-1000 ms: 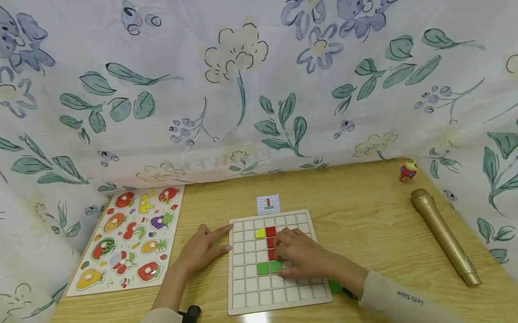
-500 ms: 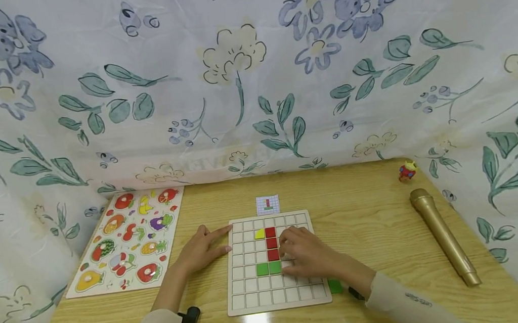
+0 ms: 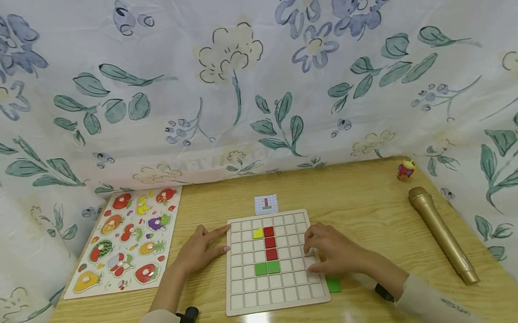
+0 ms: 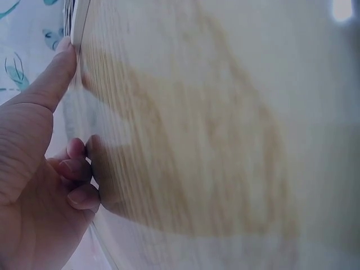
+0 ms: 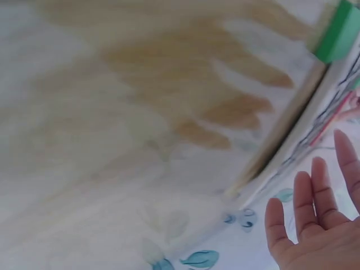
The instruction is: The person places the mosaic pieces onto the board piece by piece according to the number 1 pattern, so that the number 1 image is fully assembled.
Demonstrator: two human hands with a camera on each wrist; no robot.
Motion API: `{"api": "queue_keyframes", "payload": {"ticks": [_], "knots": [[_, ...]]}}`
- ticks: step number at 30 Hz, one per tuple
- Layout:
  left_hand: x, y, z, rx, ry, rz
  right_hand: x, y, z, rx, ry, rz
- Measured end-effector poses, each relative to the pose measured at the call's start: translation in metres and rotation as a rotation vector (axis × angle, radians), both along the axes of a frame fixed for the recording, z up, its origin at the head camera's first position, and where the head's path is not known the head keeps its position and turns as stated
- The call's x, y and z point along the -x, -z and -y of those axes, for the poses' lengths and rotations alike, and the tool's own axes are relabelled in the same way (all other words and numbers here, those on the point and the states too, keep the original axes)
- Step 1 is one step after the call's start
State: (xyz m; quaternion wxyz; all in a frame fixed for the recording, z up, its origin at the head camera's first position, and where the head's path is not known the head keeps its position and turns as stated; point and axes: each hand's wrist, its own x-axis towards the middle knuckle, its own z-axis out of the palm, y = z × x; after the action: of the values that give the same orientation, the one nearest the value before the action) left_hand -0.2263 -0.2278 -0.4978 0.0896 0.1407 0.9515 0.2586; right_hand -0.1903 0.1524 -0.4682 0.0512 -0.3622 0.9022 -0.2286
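A pale wooden grid board (image 3: 249,285) lies on the table. Three red square tiles (image 3: 270,242) form a column in its cells, with a yellow tile (image 3: 258,234) left of the top one. Below them, two green tiles (image 3: 273,267) sit side by side. My left hand (image 3: 200,251) touches the board's left edge with outstretched index finger and thumb; its other fingers are curled in the left wrist view. Over the board's right edge is my right hand (image 3: 334,250), fingers loosely bent and holding nothing. Another green tile (image 3: 334,285) lies beside the board's lower right edge.
A small printed pattern card (image 3: 266,204) lies behind the board. To the left is a fruit puzzle board (image 3: 122,248). A gold microphone (image 3: 443,235) and a small red toy figure (image 3: 406,169) are at the right. Floral cloth (image 3: 236,107) hangs around the table.
My right hand has moved rightward from the middle of the board to its right edge, uncovering the red and green tiles. The left hand keeps its place.
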Motion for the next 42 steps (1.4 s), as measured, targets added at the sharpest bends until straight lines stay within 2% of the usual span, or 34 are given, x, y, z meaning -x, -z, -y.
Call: {"api": "queue_keyframes", "payload": {"ticks": [19,25,30,42], "knots": [[-0.002,-0.003,0.001,-0.011,0.006,0.004,-0.021,0.010,-0.036,0.034,-0.065,-0.023],[-0.001,-0.002,0.002,-0.010,0.003,0.000,-0.028,0.013,-0.041,0.019,-0.071,-0.015],[-0.001,-0.002,0.001,-0.005,0.006,-0.002,-0.032,0.014,-0.042,0.005,-0.080,-0.047],[-0.001,0.000,0.001,-0.009,0.016,-0.022,-0.035,0.018,-0.043,0.028,-0.065,-0.103]]}}
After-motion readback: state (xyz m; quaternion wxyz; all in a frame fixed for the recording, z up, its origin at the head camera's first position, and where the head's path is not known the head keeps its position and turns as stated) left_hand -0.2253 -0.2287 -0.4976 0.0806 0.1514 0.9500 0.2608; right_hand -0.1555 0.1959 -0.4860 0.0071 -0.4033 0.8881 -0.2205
